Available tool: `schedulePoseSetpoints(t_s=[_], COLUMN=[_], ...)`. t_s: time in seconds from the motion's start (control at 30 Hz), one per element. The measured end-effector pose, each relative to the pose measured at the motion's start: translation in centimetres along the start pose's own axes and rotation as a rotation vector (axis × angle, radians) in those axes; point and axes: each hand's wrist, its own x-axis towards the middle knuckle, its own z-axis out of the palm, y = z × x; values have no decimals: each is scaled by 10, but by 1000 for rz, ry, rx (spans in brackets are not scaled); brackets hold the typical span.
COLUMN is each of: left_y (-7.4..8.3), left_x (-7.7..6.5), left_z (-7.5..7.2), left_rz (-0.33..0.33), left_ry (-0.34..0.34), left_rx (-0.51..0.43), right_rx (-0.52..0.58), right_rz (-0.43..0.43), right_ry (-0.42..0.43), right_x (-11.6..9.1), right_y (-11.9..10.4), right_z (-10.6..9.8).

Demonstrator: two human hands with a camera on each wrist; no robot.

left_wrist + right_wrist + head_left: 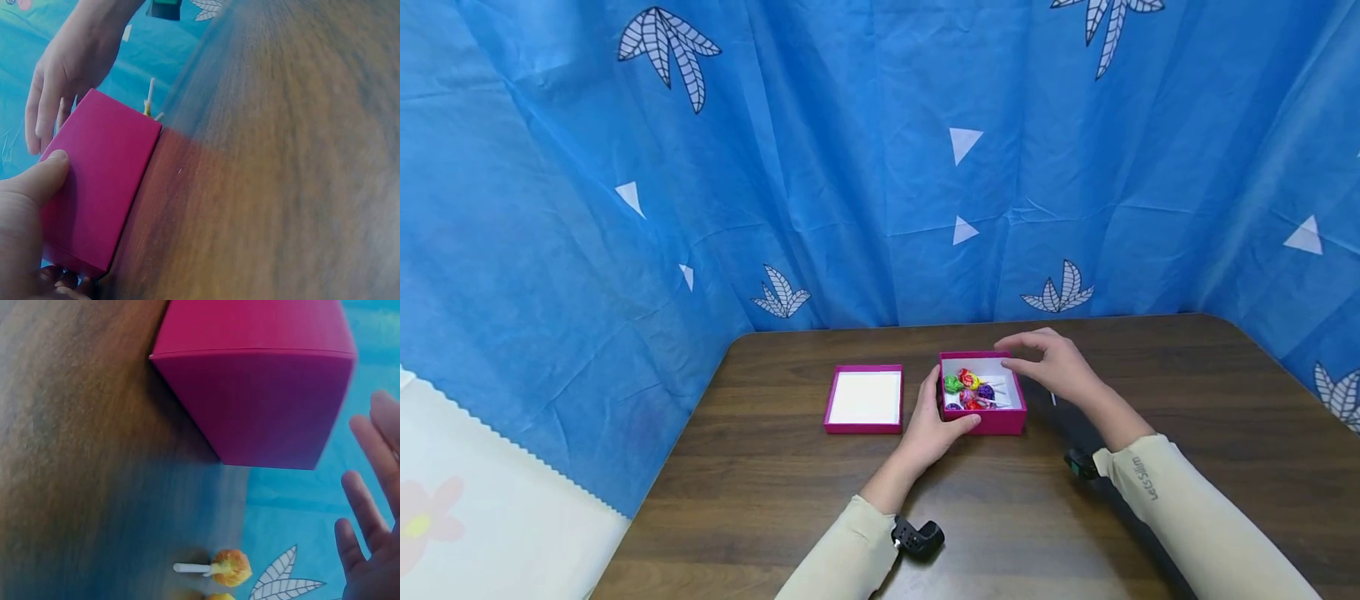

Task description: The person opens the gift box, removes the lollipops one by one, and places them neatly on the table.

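Note:
A magenta box (1000,423) with a white inside stands uncovered on the table and holds several wrapped lollipops (968,381), green, red-yellow and purple among them. My left hand (929,435) grips its near left corner, the thumb along the front wall and the fingers along the left side. Over the right rim of the box hovers my right hand (1060,368), fingers spread and nothing in them. Beyond the box's right side, orange-yellow lollipops (232,569) lie on the table in the right wrist view. From the head they are mostly hidden behind the right hand.
To the left of the box lies a magenta lid (863,429), its white inside facing up. The brown wooden table (760,483) ends at a blue curtain (850,167) with leaf prints. A white cloth (490,500) hangs at the left.

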Motion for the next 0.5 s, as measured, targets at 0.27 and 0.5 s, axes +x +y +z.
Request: schedulePoseSetpoints(t_s=[0.27, 0.5], left_y=[0, 0], left_x=[0, 1], left_z=[0, 0], left_rz=[-6, -4], left_ry=[-9, -9], left_rx=[11, 29], right_rx=[-5, -36], right_rz=[-41, -50], right_ry=[-95, -145], right_x=[14, 22], right_y=[7, 6], right_z=[18, 31])
